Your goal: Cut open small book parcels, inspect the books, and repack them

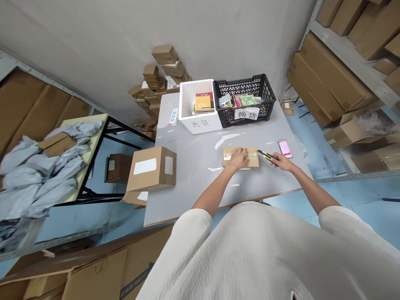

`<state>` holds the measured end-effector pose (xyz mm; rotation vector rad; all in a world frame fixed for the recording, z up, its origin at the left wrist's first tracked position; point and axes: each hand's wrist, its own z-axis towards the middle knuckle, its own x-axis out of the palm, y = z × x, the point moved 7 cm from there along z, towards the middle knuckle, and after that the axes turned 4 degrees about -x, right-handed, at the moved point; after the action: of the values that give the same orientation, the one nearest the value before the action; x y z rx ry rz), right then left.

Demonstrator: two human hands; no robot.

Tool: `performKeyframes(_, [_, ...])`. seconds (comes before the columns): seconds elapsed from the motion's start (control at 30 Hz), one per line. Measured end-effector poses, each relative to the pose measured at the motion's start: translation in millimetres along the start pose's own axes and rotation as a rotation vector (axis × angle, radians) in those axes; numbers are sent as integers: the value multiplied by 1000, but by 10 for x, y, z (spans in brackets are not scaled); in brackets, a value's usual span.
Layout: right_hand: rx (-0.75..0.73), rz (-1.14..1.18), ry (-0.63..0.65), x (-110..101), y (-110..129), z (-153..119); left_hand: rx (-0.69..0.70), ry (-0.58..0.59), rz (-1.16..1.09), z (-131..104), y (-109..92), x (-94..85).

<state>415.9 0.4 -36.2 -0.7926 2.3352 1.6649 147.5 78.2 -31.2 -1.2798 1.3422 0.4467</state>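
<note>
A small cardboard box [227, 161] with clear tape along its top lies near the front of the grey table. My left hand [238, 158] rests on its upper face, fingers spread over the cardboard and tape. A black and yellow box cutter [267, 156] is gripped in my right hand [281, 161]. The cutter's tip points left and meets, or nearly meets, the taped right end of the box; I cannot tell whether it touches. Just beyond my right hand lies a phone [285, 148] with a pink screen.
White foam bin [201, 126] and black crate [270, 98], both with books, stand at the table's back. A larger carton [145, 166] sits on the left edge of the table [187, 183]. Grey parcels [62, 175] cover a side table. Shelves with cartons [331, 79] flank the right.
</note>
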Motion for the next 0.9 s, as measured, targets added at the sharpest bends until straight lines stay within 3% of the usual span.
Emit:
performKeyframes(0.13, [-117, -249, -37, 26, 113, -82, 1, -65, 64, 114, -73, -34])
performKeyframes(0.37, [-241, -686, -51, 142, 89, -66, 13, -4, 80, 247, -17, 87])
performKeyframes(0.73, [-315, -741, -165, 292, 44, -98, -25, -116, 135, 81, -55, 275])
performKeyframes(0.9, [-337, -766, -155, 284, 32, -73, -23, -137, 143, 86, -49, 295])
